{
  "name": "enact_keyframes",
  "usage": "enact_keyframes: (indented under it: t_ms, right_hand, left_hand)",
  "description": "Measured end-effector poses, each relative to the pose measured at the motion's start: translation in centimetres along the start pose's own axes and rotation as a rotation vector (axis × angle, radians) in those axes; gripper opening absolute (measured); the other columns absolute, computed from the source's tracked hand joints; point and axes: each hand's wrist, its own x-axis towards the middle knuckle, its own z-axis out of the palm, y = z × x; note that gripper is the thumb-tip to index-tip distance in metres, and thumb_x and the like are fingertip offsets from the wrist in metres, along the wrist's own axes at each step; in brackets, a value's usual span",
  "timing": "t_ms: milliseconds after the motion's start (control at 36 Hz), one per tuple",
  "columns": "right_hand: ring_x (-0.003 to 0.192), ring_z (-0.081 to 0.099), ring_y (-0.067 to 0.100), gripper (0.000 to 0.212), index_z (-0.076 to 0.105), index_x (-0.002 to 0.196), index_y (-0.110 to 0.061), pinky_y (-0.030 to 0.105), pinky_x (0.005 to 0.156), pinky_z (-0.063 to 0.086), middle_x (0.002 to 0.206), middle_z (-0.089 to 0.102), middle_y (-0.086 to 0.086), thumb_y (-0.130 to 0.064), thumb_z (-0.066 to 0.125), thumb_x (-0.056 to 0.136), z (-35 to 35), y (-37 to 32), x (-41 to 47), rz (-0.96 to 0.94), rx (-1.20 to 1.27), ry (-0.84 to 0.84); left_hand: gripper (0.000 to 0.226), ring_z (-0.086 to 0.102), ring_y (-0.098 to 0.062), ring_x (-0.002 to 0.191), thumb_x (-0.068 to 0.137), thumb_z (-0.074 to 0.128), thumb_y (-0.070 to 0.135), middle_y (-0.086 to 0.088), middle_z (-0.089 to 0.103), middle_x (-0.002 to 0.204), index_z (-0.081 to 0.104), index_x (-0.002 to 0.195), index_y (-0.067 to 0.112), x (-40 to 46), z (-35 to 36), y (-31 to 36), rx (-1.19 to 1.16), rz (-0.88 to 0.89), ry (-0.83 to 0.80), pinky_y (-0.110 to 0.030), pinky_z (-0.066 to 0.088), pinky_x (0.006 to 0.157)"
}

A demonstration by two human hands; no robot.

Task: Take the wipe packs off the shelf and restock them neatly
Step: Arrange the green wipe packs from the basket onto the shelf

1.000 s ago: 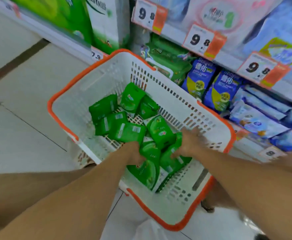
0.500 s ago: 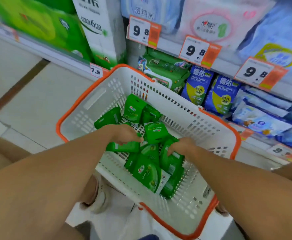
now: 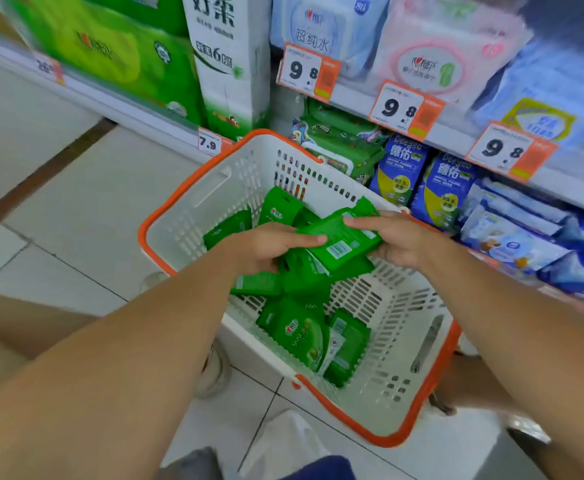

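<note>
Hands over basket [image 3: 380,424], both on one bundle of green wipe packs [image 3: 335,242] held above the basket's middle. Left hand [image 3: 266,245]: fingers nearly straight, laid along the bundle's near-left edge, index tip reaching onto the top pack; thumb hidden, so whether it clamps underneath cannot be told. Right hand [image 3: 396,237]: fingers extended across the top of the bundle's far-right end, thumb curled beneath it, pinching the packs between them. Bundle tilted, barcode side up, its left end lower.

Loose packs [image 3: 301,336] lie on the basket floor: a cluster near the front-left wall, one partly under the held bundle, and several leaning toward the back-left corner. Basket is white with an orange rim and sits on the tiled floor [image 3: 58,209], its far corner just beside the bottom shelf [image 3: 560,188].

Shelf edge carries price tags [image 3: 405,110] reading 9.8; blue packs [image 3: 422,181] stand below it, right of the basket.
</note>
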Motion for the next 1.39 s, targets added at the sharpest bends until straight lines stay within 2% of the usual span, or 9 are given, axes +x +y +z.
enact_keyframes:
  t_ms: [111, 278, 389, 472, 667, 889, 1000, 1194, 1389]
  right_hand:
    - [0.103, 0.072, 0.023, 0.037, 0.068, 0.116, -0.008, 0.034, 0.082, 0.059, 0.111, 0.075, 0.008, -0.025, 0.077, 0.085, 2.7, 0.9, 1.3, -0.078, -0.06, 0.009]
    - [0.082, 0.067, 0.031, 0.049, 0.068, 0.088, -0.01, 0.044, 0.078, 0.057, 0.096, 0.071, 0.015, -0.055, 0.051, 0.096, 1.8, 3.8, 5.5, -0.081, -0.412, 0.555]
    - [0.115, 0.057, 0.032, 0.075, 0.049, 0.137, -0.011, 0.039, 0.089, 0.051, 0.137, 0.054, 0.012, -0.061, 0.066, 0.085, 2.2, 7.9, 5.9, 0.29, -0.431, 0.328]
    - [0.112, 0.06, 0.032, 0.064, 0.054, 0.125, -0.005, 0.044, 0.089, 0.056, 0.129, 0.057, 0.008, -0.043, 0.08, 0.081, 3.4, 10.1, 6.9, 0.362, -0.265, 0.244]
    - [0.091, 0.064, 0.023, 0.039, 0.062, 0.098, -0.005, 0.035, 0.068, 0.058, 0.102, 0.067, 0.013, -0.025, 0.087, 0.075, 2.0, 9.6, 9.0, 0.31, -0.385, 0.226]
    - [0.058, 0.056, 0.021, 0.03, 0.056, 0.075, -0.007, 0.032, 0.059, 0.049, 0.07, 0.062, 0.011, -0.022, 0.081, 0.083, -0.4, -7.5, 4.3, 0.096, -1.036, -0.011]
    - [0.095, 0.06, 0.024, 0.024, 0.069, 0.086, -0.006, 0.026, 0.073, 0.044, 0.088, 0.065, 0.002, -0.03, 0.076, 0.087, -0.4, -13.4, -0.2, -0.187, -1.19, 0.039]
    - [0.05, 0.061, 0.008, 0.012, 0.063, 0.088, -0.011, 0.021, 0.046, 0.048, 0.064, 0.068, -0.002, -0.016, 0.06, 0.098, 0.2, -19.9, -9.0, -0.377, -0.635, 0.07]
    - [0.063, 0.068, 0.023, 0.027, 0.063, 0.084, -0.013, 0.041, 0.057, 0.06, 0.075, 0.068, 0.009, -0.016, 0.044, 0.104, 3.0, -21.7, -13.0, -0.366, -0.099, 0.085]
  left_hand:
    - [0.052, 0.071, -0.029, 0.103, 0.078, 0.079, 0.04, -0.01, 0.074, 0.112, 0.067, 0.122, 0.017, -1.0, 0.0, -0.3, -0.016, -0.059, 0.001, -0.049, 0.054, 0.095]
    - [0.087, 0.068, -0.03, 0.099, 0.058, 0.092, 0.049, -0.01, 0.067, 0.12, 0.057, 0.128, 0.013, 1.1, -0.3, -3.0, -0.215, -0.034, 0.458, -0.045, 0.054, 0.093]
    - [0.022, 0.066, -0.024, 0.081, 0.084, 0.078, 0.031, -0.007, 0.069, 0.101, 0.061, 0.096, 0.023, 1.4, -1.1, -3.4, -0.364, 0.057, 0.68, -0.038, 0.057, 0.079]
    - [0.017, 0.07, -0.031, 0.088, 0.084, 0.078, 0.031, -0.012, 0.071, 0.103, 0.064, 0.09, 0.024, 2.0, -2.1, -3.7, -0.44, 0.077, 0.785, -0.048, 0.06, 0.078]
    - [0.049, 0.071, -0.037, 0.09, 0.076, 0.083, 0.037, -0.014, 0.073, 0.105, 0.066, 0.117, 0.017, 3.3, -2.4, -4.2, -0.634, -0.086, 0.711, -0.062, 0.057, 0.074]
    - [0.048, 0.074, -0.033, 0.086, 0.072, 0.086, 0.039, -0.011, 0.076, 0.097, 0.071, 0.111, 0.015, 1.0, -3.3, 3.6, -0.413, 0.059, 0.59, -0.055, 0.059, 0.077]
    - [0.023, 0.074, -0.033, 0.085, 0.083, 0.078, 0.019, -0.014, 0.077, 0.093, 0.075, 0.104, 0.011, -1.5, -3.5, 6.5, -0.275, 0.238, 0.497, -0.048, 0.06, 0.076]
    - [0.021, 0.072, -0.016, 0.077, 0.079, 0.081, 0.014, 0.003, 0.075, 0.089, 0.067, 0.09, 0.025, -8.2, -1.9, 14.1, -0.132, 0.544, 0.553, -0.032, 0.061, 0.072]
    - [0.037, 0.072, -0.017, 0.084, 0.084, 0.077, 0.016, 0.003, 0.073, 0.096, 0.055, 0.109, 0.031, -12.2, 1.3, 19.7, 0.087, 0.802, 0.532, -0.036, 0.06, 0.072]
